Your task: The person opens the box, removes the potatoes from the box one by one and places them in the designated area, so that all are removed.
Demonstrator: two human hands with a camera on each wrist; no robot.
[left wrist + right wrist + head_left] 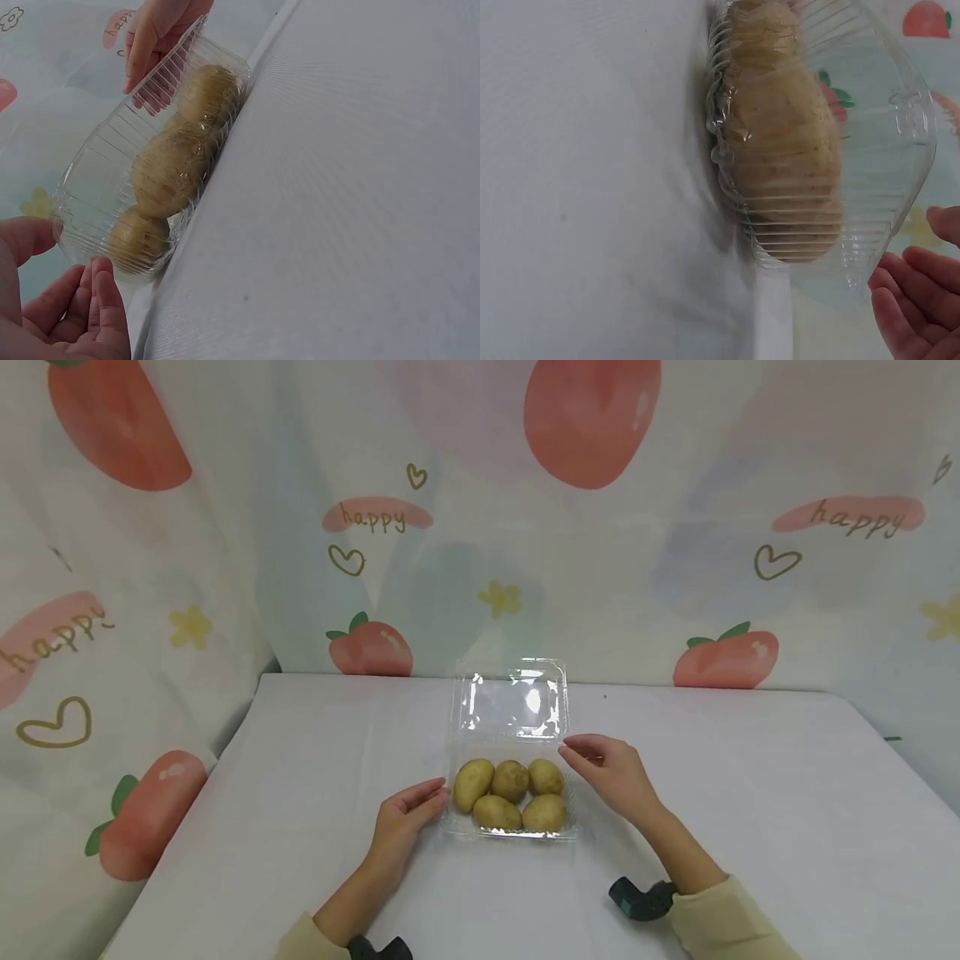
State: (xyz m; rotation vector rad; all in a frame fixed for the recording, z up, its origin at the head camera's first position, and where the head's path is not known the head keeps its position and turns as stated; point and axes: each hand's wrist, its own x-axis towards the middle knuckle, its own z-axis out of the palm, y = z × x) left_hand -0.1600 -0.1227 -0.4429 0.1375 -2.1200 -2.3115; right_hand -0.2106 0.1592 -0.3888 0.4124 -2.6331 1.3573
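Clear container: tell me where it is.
In the head view, the clear container sits lower middle on the white table, between the left hand and right hand.

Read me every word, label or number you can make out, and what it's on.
"happy": back curtain, left of the box.
"happy": back curtain, right of the box.
"happ", last letter distorted: left curtain.
"happ", rest unclear: curtain in left wrist view.
The box: no readable text.
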